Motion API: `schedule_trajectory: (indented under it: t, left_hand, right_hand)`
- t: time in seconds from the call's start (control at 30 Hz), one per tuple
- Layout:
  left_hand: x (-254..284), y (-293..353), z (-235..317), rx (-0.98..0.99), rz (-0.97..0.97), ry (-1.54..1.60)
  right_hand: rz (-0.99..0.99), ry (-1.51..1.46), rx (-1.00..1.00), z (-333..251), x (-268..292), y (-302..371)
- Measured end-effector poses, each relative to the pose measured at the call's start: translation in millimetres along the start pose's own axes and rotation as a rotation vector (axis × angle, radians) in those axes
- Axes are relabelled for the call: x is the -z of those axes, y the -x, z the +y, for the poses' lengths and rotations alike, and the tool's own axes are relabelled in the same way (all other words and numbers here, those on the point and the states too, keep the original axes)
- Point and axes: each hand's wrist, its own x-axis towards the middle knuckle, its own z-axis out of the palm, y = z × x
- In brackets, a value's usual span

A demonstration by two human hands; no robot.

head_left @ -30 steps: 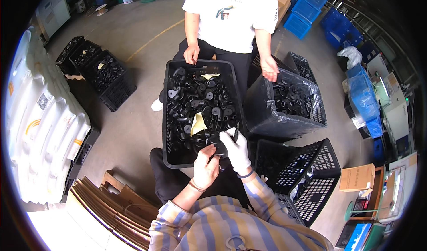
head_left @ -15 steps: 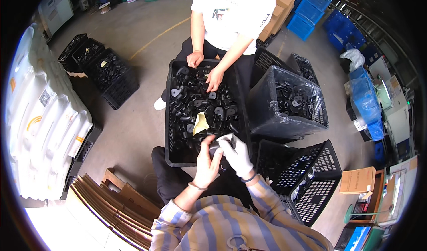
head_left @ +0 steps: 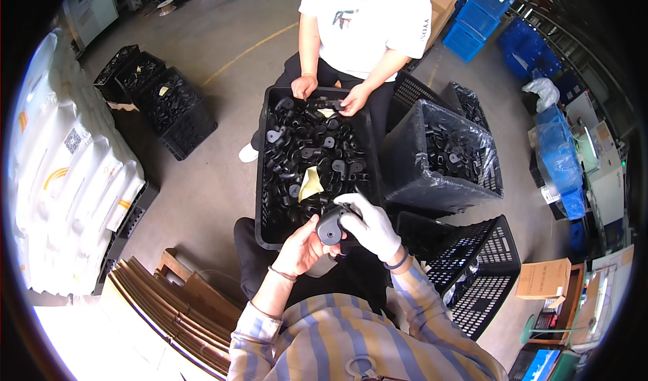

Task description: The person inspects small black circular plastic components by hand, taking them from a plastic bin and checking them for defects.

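Concrete floor all round, crates everywhere. Both hands meet over the near edge of the black crate (head_left: pixel 264 178), which is full of matte black plastic parts. The black part (head_left: pixel 329 229) sits between them: gloved right hand (head_left: pixel 370 227) clamps it from above, bare left hand (head_left: pixel 304 249) cups it from below-left. It looks stubby, round face toward us. Opposite, another person's hands (head_left: pixel 354 100) rest among the parts.

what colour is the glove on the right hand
White; the glove on the right hand shows best in the head view, gripping a black plastic part.
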Motion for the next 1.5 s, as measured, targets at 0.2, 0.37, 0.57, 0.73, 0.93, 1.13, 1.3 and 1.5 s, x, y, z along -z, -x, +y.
schedule_trajectory:
  t: [0.2,0.37,0.57,0.73,0.93,1.13,1.3,1.5]
  left_hand:
    - [-3,7,10,-0.071,0.0,0.048]
    - [-4,9,11,-0.17,0.006,0.058]
    - [-7,10,10,-0.225,0.037,0.027]
    - [-9,10,9,-0.289,0.075,-0.037]
    - [-11,12,9,-0.329,0.092,-0.115]
    - [-11,14,9,-0.342,0.095,-0.156]
    - [-14,14,8,-0.368,0.141,-0.184]
    - [-17,15,9,-0.386,0.179,-0.241]
  right_hand:
    - [0.031,0.51,0.285,-13,23,8]
    - [-0.001,0.742,0.407,-27,26,16]
    - [0.082,1.038,0.593,-37,23,18]
    - [0.067,1.076,0.603,-37,21,16]
    - [0.041,1.106,0.589,-38,19,14]
    - [0.001,1.142,0.548,-38,16,13]
    - [0.002,1.149,0.556,-40,16,14]
    - [-0.052,1.197,0.506,-45,14,16]
